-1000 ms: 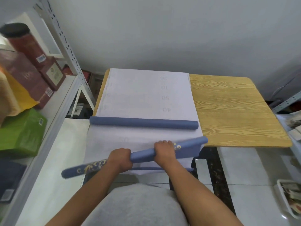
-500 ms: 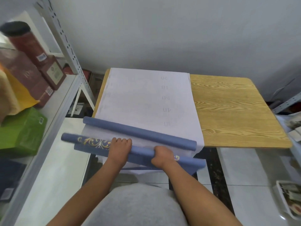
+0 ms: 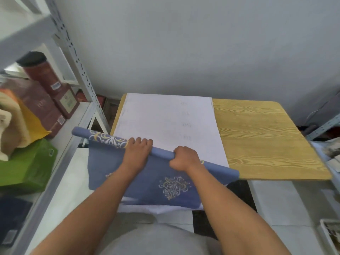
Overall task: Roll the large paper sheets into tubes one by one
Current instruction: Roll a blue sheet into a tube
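Both the left hand [image 3: 137,153] and right hand [image 3: 184,159] curl round the half-rolled blue patterned paper sheet [image 3: 165,181], held over the wooden bench [image 3: 266,140] near edge. Its loose flap hangs free; uneven grip could skew or crease the tube.

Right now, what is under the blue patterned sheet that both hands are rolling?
Under the blue patterned sheet lies a white paper sheet, spread over the wooden table and showing below its near edge. Left hand and right hand grip the roll; anything else underneath is covered.

Wooden table [image 3: 261,137] — white paper sheet [image 3: 165,124] lying flat on it.
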